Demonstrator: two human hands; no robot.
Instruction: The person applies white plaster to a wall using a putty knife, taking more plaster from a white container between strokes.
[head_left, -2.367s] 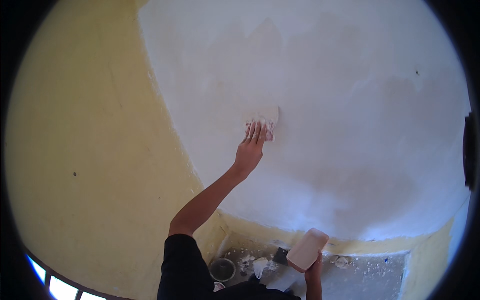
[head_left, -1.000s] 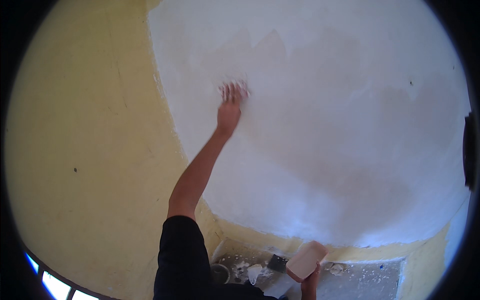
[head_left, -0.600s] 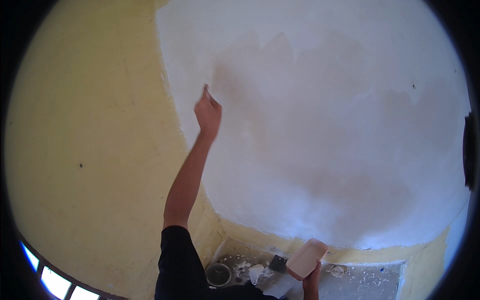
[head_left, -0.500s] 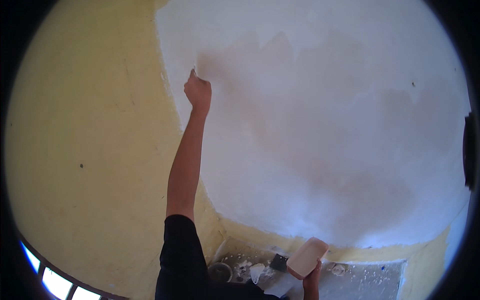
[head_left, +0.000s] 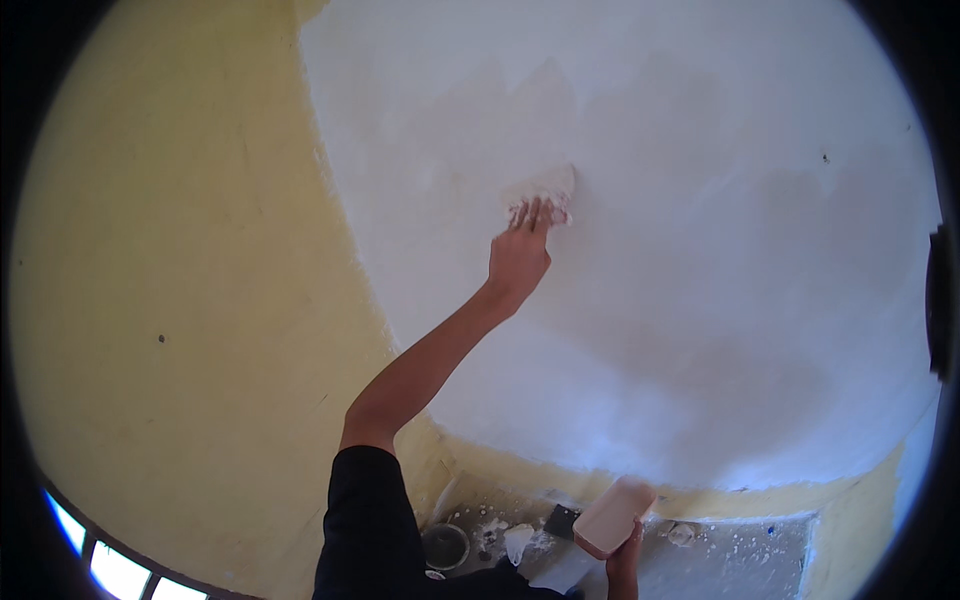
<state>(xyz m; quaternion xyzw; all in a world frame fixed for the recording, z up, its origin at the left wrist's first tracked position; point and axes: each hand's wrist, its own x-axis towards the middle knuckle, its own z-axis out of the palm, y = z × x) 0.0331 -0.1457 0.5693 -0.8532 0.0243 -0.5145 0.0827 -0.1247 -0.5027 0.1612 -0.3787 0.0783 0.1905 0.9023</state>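
My left hand [head_left: 519, 258] reaches up to the white-coated wall [head_left: 690, 240], its fingers stretched over a flat putty spreader [head_left: 548, 184]. The spreader's face is smeared with pale putty, and its blade lies against the wall or very close to it. Low on the right, my right hand [head_left: 625, 558] grips a pinkish rectangular tub [head_left: 588, 545] by its side. Pale putty fills much of the tub, which is tilted. Damp, darker patches show across the white coat.
A yellow wall [head_left: 200, 240] meets the white one at the left. On the spattered floor [head_left: 725, 570] stand a dark bucket [head_left: 445, 547], a white crumpled thing [head_left: 518, 541] and a black flat piece [head_left: 561, 521]. A dark object [head_left: 938, 300] borders the right side.
My left hand has moved right and slightly down across the white wall, and the spreader's face now shows. My right hand and the tub stay nearly in place.
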